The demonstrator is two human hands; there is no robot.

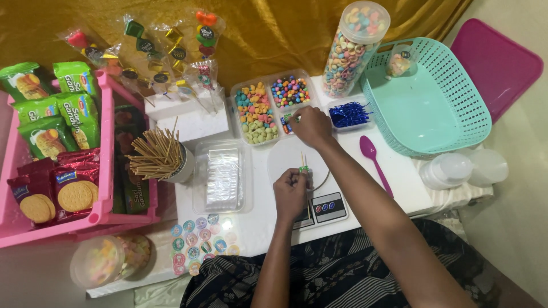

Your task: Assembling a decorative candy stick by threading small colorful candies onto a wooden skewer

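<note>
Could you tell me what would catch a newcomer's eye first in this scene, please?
Most striking are the bright candies: a clear divided tray at the table's centre and a tall jar of pastel rings behind it. The right hand reaches into that tray, while the left hand holds a wooden skewer with a green piece over a small scale. Left of them stands a cup of skewers; at right, a teal basket.
</note>
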